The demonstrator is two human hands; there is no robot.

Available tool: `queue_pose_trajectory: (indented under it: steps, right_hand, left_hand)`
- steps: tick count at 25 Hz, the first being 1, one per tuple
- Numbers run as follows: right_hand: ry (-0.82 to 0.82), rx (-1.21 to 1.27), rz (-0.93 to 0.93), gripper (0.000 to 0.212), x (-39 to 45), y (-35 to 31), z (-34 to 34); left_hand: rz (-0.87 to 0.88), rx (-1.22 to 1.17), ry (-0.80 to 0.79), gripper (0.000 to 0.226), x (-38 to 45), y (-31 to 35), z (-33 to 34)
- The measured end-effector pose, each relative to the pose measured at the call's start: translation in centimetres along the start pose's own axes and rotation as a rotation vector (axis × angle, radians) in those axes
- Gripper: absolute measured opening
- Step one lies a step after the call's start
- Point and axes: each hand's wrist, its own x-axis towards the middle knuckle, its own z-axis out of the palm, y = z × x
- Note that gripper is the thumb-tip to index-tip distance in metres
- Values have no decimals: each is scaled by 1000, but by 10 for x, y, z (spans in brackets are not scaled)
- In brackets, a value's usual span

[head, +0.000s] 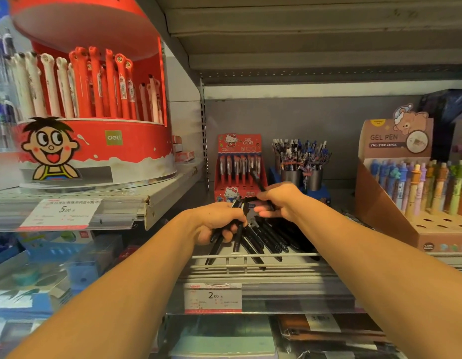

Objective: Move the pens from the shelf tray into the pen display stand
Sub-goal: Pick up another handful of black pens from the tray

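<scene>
1. My left hand (pixel 214 224) has its fingers curled round a loose bundle of slim black plastic pens (pixel 239 229), their tips fanning down over the front of the grey wire shelf tray (pixel 250 265).
2. My right hand (pixel 279 200) pinches a single black pen (pixel 258 182) between thumb and fingertips, its far end angled up toward the red cartoon-cat cardboard pen display stand (pixel 237 164) at the back of the shelf.
3. More black pens (pixel 271 237) lie in a heap in the tray beneath my right wrist.
4. To do this well, I think I should turn the single pen upright before it reaches the stand and lower it into a free slot rather than push it in slanted. I cannot tell from here which slots are free.
5. The bundle needs a firm grip; tilted like this, one could slide out over the tray's front rail.
6. Room is tight: two grey metal cups of mixed pens (pixel 302 174) stand just right of the stand, and the shelf upright is on its left, so I would come in from the front.
</scene>
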Motion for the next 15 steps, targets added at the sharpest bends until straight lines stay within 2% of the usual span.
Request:
queue_pose_trajectory:
  steps: [2,4,6,10,12,15]
  right_hand:
    - [57,54,-64,41,0,-1,-5]
    - [44,35,-98,45,-4,-2,-7]
    - [-59,-41,-122,38,-13,-2,-8]
    - [-397,-220,-205,15,-34,-4,-7]
    - [-419,-255,-257,15,-39,-5,-2]
    - [-473,-271,-284,18,-44,-9,2]
  left_hand:
    - [40,12,50,20,-1,0,1]
    - [83,10,125,26,-2,1,1]
    - [117,-6,187,28,-4,1,1]
    - [210,-180,216,30,-6,3,3]
    - [266,-229,178,28,-7,3,5]
    - [352,-167,174,23,-9,0,1]
